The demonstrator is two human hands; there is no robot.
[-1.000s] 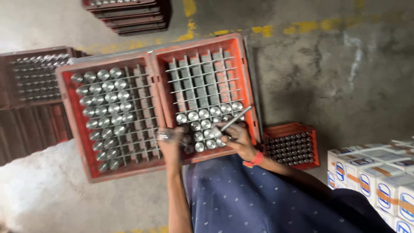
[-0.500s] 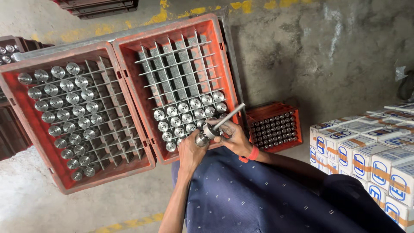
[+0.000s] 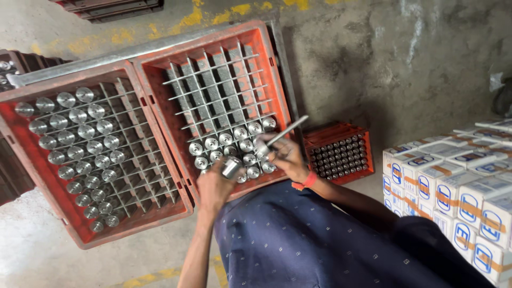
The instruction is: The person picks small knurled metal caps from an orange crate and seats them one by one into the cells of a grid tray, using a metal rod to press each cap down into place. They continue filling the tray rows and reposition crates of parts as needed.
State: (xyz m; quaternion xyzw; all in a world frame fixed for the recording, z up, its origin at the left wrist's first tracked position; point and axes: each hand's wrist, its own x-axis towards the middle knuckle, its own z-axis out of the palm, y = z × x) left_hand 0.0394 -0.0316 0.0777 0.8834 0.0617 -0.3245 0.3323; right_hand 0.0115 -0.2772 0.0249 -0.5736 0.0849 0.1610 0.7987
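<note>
On the left, the left red crate [image 3: 80, 234] is filled with metal cylinders in about half of its grid cells. The left hand [image 3: 213, 186] is closed around one metal cylinder [image 3: 231, 167] over the near edge of the right red crate [image 3: 266, 69], where only the two nearest rows are filled and many cells are empty. The right hand [image 3: 288, 157] grips a thin metal rod [image 3: 285, 132] just beside, and further right stand a small crate [image 3: 341, 154] and white boxes [image 3: 458, 197].

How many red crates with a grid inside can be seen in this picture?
3. The left crate and the middle crate stand side by side before the person; a small crate sits lower, right of the right hand. Darker crates at the edges are unclear.
</note>
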